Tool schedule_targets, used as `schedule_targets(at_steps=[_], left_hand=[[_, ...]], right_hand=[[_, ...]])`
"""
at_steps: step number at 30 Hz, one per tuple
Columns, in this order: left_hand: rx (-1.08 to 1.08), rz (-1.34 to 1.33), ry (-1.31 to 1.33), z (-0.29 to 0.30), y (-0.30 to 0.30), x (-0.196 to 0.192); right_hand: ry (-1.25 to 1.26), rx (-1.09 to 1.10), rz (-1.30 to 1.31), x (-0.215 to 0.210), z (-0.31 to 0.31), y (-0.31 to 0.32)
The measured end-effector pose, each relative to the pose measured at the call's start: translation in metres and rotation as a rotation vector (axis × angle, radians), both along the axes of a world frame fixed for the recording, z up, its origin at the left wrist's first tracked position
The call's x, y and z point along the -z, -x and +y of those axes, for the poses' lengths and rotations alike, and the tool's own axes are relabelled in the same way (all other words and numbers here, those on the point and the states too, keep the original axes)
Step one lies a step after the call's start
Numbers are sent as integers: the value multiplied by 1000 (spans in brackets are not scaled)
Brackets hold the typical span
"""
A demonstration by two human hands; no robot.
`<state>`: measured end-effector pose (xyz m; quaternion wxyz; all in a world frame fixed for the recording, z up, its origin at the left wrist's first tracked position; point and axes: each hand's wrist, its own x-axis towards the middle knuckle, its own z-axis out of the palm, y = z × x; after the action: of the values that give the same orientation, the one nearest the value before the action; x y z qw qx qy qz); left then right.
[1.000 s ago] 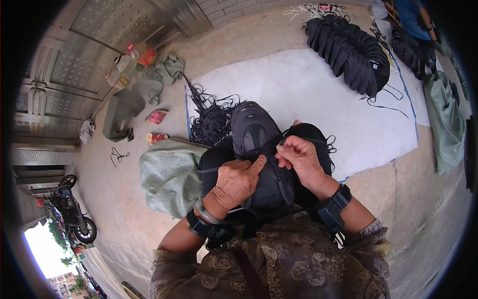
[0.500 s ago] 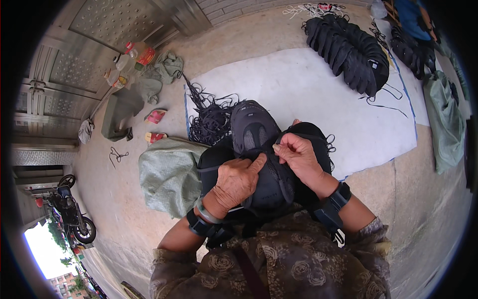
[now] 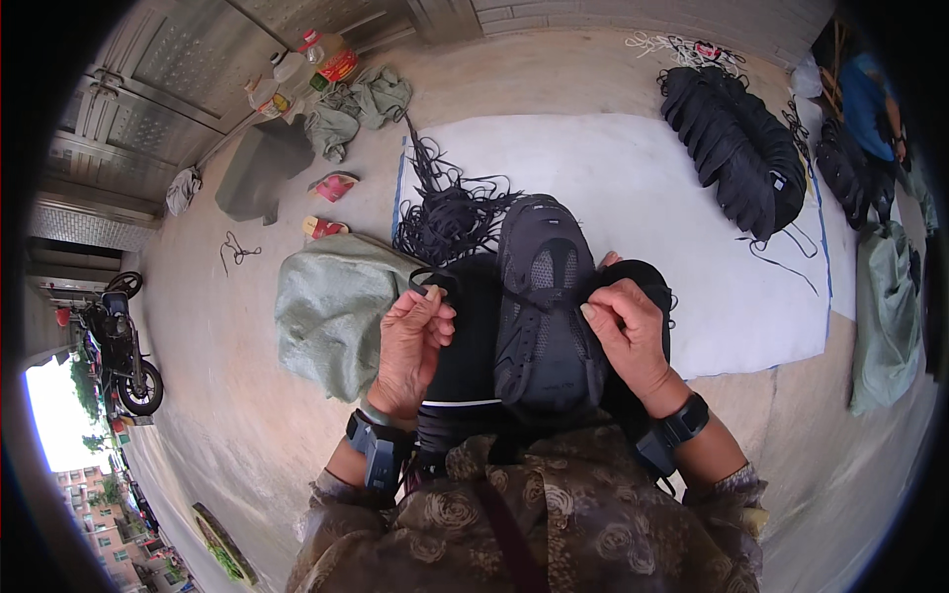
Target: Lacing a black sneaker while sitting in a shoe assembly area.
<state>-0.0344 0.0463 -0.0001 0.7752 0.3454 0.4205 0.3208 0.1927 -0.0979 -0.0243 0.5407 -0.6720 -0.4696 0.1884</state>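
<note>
Shoe upper [image 3: 546, 296] between both hands, lapward.

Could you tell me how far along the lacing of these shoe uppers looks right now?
Done: a row of black uppers lies on the white sheet. In hand: a grey upper on the lap, left hand pulling a black lace, right hand pinching its edge. Left: loose laces remain piled.

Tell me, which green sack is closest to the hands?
The big pale green sack lying just beside the left hand. The other green sack lies far off at the right edge.
</note>
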Motion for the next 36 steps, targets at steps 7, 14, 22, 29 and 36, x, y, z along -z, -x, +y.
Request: schedule_targets(at_steps=[7,14,22,29,36], left_hand=[[266,24,-7,-32,-38,13],[286,267,-489,-32,-54,24],[235,287,-631,-29,-62,36],[166,372,-901,-30,-67,36],[173,455,-1154,-27,-76,25]], right_hand=[[52,-366,-723,-31,5,15],[101,-261,-743,-27,6,16],[104,-225,-655,-26,7,16],[102,-217,-633,-23,7,15],[145,-205,-616,-26,8,18]])
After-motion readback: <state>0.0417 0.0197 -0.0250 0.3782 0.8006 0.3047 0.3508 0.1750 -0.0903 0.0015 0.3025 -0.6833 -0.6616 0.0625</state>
